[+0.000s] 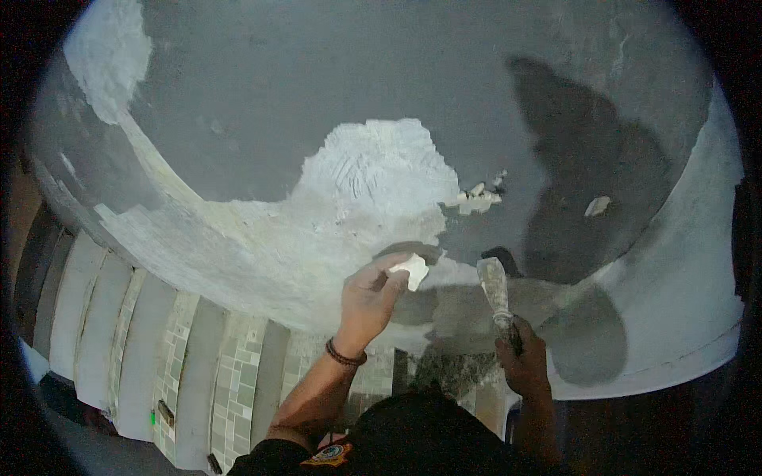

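My left hand [370, 299] is closed on a small, jagged white chunk [411, 271], pinched at its fingertips just in front of the grey plastered wall [373, 71]. My right hand [522, 358] grips the handle of a putty knife [492, 278], whose dusty blade points upward near the wall. Behind both hands a broad patch of rough white filler [373, 166] spreads over the grey surface and runs off to the left. Light flakes [476, 198] cluster at its right edge, and a small pale spot [597, 205] sits farther right.
Curved steps [190, 365] with grey treads and tiled strips run below at the lower left, with small dark objects [166, 411] on them. The wall's curved lower edge [659, 381] crosses at the right. Dark shadows fall on the wall's right part.
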Demonstrator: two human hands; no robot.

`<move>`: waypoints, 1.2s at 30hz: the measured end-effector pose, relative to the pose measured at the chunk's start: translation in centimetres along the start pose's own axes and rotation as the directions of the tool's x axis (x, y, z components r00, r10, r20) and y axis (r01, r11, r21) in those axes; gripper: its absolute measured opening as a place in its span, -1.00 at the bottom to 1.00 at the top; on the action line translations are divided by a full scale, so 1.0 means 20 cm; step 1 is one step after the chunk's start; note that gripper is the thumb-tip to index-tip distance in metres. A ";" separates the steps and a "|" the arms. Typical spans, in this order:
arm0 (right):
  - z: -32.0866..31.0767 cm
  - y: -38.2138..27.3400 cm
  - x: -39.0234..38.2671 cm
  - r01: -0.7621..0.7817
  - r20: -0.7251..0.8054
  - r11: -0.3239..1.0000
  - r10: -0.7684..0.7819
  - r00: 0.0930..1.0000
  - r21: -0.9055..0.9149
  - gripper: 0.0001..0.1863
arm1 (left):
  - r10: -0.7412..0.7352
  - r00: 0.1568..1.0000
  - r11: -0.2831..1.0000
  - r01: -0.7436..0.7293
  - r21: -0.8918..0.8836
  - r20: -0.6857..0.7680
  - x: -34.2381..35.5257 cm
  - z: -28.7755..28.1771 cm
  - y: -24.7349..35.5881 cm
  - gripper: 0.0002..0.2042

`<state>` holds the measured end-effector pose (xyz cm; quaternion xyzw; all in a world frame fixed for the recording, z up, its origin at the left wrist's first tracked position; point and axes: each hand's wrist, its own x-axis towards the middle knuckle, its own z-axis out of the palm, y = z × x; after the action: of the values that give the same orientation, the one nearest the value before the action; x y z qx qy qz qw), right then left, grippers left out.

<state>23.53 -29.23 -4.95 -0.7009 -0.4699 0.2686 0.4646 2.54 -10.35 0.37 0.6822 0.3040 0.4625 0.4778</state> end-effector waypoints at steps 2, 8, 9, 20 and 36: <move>0.01 0.04 0.00 -0.036 -0.003 0.999 0.036 0.999 -0.008 -0.59 | 0.047 0.999 0.978 -0.044 0.202 -0.009 -0.01 -0.01 -0.04 -0.80; 0.07 0.14 -0.06 -0.107 -0.011 0.993 0.107 0.994 -0.044 -0.55 | 0.042 0.998 0.967 -0.050 0.250 0.037 -0.06 0.00 -0.23 -0.88; 0.08 0.15 -0.07 -0.154 -0.009 0.988 0.153 0.988 -0.035 -0.56 | 0.056 0.997 0.962 -0.069 0.263 0.056 -0.06 -0.01 -0.26 -0.89; 0.15 0.19 -0.15 -0.183 -0.036 0.982 0.181 0.983 -0.053 -0.54 | 0.040 0.997 0.920 -0.064 0.387 0.070 -0.08 0.07 -0.40 -0.88; 0.17 0.02 -0.22 -0.131 -0.103 0.989 0.124 0.987 -0.066 -0.53 | 0.555 0.815 0.604 -0.535 0.591 0.170 -0.01 0.06 -0.12 -0.64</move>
<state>19.09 -32.00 -7.06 -0.7582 -0.4099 0.2457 0.4435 3.64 -10.05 -1.99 0.8514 0.2222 0.4712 0.0609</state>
